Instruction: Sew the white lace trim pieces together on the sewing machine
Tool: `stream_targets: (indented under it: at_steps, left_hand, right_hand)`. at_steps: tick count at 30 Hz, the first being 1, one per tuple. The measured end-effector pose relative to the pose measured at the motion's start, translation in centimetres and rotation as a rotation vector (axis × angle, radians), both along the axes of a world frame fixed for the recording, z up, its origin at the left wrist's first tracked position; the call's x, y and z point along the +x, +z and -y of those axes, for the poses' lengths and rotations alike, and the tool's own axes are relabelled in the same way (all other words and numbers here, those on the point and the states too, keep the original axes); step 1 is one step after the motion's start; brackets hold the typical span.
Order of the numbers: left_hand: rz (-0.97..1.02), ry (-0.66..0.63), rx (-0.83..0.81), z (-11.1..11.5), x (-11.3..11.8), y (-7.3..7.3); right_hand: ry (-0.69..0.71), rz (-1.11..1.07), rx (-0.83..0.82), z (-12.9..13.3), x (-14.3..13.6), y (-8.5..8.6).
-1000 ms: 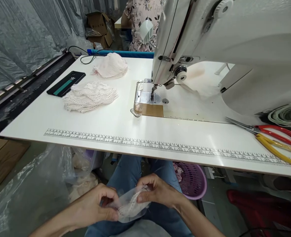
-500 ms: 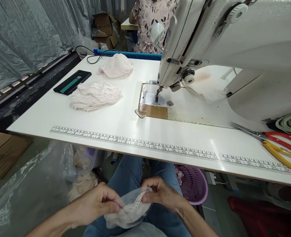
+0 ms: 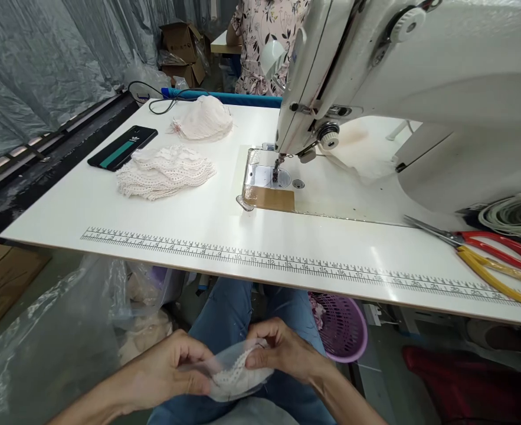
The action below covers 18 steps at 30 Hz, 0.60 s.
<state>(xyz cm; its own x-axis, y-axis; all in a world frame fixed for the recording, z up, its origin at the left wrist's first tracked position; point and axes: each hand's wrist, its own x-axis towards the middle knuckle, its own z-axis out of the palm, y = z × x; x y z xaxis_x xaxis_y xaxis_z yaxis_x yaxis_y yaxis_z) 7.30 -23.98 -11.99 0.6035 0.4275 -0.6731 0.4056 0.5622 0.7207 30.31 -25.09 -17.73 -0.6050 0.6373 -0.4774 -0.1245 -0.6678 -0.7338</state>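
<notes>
Over my lap, below the table's front edge, both hands hold a sheer white fabric piece with a scalloped eyelet lace trim (image 3: pixel 238 376). My left hand (image 3: pixel 176 366) pinches its left end between thumb and fingers. My right hand (image 3: pixel 278 352) grips the upper right end, thumb pressed on the lace. On the table lies a pile of white eyelet lace pieces (image 3: pixel 165 172). Behind it sits a stack of pale pink cup-shaped fabric pieces (image 3: pixel 203 119). A sewing machine (image 3: pixel 313 106) stands at the right, its presser foot (image 3: pixel 276 172) over the metal plate.
A black and green phone (image 3: pixel 123 147) lies left of the lace. Scissors with red and yellow handles (image 3: pixel 477 248) rest at the table's right, by a printed ruler (image 3: pixel 260 260). A purple basket (image 3: pixel 349 330) and a plastic bag (image 3: pixel 65 336) are below. Another person (image 3: pixel 264 47) is behind.
My left hand has shifted slightly left and down along the fabric, which lies more stretched between my hands. The whole view has moved a little, so the table things appear further left.
</notes>
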Motion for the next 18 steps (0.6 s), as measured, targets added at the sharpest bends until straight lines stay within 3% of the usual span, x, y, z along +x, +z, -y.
stream_targets:
  at_steps: [6,12,18]
  left_hand:
    - [-0.254,0.03,0.146,0.8,0.8,-1.6]
    - [-0.108,0.008,-0.001,0.3,0.4,-1.3]
    - [-0.139,-0.013,0.031,0.0,-0.8,-2.2]
  right_hand:
    - [0.015,0.054,0.042,0.0,-0.2,0.8]
    - [0.057,0.04,0.029,0.2,-0.3,0.7]
    - [0.084,0.006,0.013,0.5,-0.7,0.8]
